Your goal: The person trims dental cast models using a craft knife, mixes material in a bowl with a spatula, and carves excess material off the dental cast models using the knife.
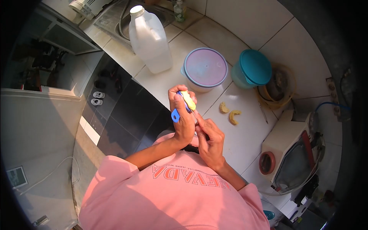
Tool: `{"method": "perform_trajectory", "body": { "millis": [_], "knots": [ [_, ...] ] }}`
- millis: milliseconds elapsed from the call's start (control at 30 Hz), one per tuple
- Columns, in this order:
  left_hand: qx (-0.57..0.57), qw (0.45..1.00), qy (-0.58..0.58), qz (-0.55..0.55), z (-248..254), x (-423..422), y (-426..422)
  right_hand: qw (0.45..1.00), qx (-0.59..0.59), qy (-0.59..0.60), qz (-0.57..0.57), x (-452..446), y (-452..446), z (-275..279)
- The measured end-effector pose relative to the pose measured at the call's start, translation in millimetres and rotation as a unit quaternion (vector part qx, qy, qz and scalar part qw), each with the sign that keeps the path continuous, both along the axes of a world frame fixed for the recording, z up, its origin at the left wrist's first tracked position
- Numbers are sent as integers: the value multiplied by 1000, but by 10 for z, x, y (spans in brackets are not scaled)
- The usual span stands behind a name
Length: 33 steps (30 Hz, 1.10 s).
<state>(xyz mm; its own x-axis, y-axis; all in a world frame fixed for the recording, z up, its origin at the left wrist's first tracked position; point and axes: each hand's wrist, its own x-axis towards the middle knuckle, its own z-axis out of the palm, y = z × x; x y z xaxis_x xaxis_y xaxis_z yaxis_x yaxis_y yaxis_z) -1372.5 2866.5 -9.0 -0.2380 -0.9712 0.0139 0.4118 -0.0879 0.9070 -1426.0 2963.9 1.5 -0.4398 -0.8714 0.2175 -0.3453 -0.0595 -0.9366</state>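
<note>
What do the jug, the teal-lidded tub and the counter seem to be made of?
Jug: likely plastic, smooth and cloudy; light shows through. Tub: likely plastic too, with a translucent wall and smooth, opaque lid. Counter: pale tile, probably glazed ceramic, given its joint lines and soft sheen.

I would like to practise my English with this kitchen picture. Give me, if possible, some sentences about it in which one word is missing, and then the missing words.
The yellow piece is held in the person's ____ hand.
On the tiled counter lie ____ curved yellowish pieces.
In the picture, the teal-lidded tub stands to the ____ of the purple-lidded tub.
The colour of the jug's cap is ____.

Missing words: left; two; right; white.
</note>
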Motion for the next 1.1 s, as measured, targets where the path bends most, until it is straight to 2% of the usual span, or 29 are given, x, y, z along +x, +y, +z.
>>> {"method": "perform_trajectory", "body": {
  "millis": [100, 167, 200, 267, 333, 367, 400, 467, 500, 533, 600, 633, 667, 733, 767, 800, 867, 900, 933, 967, 1000, 1100],
  "knots": [
    [6, 1000, 27, 7, 46, -47, 11, 999, -5, -32, -6, 7, 16, 6],
    [12, 999, 41, 11, 31, -54, 10, 993, 31, -114, 0, 1, 35, 20],
    [5, 1000, 31, 2, -4, -36, 4, 993, 30, -113, 0, -12, 36, 21],
    [-4, 1000, 22, -9, -13, 25, -1, 995, 37, -94, 12, -62, 31, 27],
    [-80, 993, -42, -81, 19, 112, 15, 998, 34, -50, 16, -160, 17, 36],
    [-87, 992, 11, -94, -90, 107, -8, 999, 34, -8, 20, -202, 9, 43],
    [-88, 991, 12, -95, -72, 107, -21, 999, 33, -7, 19, -225, -2, 51],
    [-71, 986, 92, -119, 11, 138, -47, 998, -6, 61, 13, -253, -10, 63],
    [-12, 981, 137, -134, 97, 176, -67, 998, -7, 61, 13, -276, 1, 62],
    [-13, 981, 137, -135, 156, 213, -117, 996, 2, 86, 14, -305, 16, 61],
    [233, 937, 196, -173, 226, 270, -263, 994, 10, 111, 19, -332, 26, 51],
    [285, 908, 247, -182, 166, 290, -317, 991, 4, 133, 33, -340, 25, 35],
    [284, 908, 248, -180, 112, 279, -333, 987, -1, 155, 47, -342, 20, 19],
    [306, 927, 145, -160, 73, 232, -340, 988, 10, 147, 45, -335, 13, -9],
    [374, 892, 188, -171, 77, 219, -353, 989, 21, 139, 42, -333, 13, -16],
    [375, 892, 188, -170, 68, 228, -356, 989, 21, 139, 43, -342, 14, -18],
    [445, 832, 226, -241, 33, 252, -363, 986, 52, 149, 48, -390, 29, -25],
    [450, 827, 241, -234, 5, 258, -358, 986, 52, 149, 49, -423, 62, -16],
    [450, 827, 241, -234, -48, 256, -368, 984, 86, 146, 62, -458, 111, 8],
    [411, 863, 225, -192, -118, 250, -387, 980, 120, 142, 75, -475, 140, 31],
    [369, 894, 208, -149, -159, 242, -406, 980, 120, 142, 75, -470, 144, 51],
    [326, 917, 185, -134, -200, 230, -437, 990, 82, 101, 48, -414, 128, 101]
  ]
}}
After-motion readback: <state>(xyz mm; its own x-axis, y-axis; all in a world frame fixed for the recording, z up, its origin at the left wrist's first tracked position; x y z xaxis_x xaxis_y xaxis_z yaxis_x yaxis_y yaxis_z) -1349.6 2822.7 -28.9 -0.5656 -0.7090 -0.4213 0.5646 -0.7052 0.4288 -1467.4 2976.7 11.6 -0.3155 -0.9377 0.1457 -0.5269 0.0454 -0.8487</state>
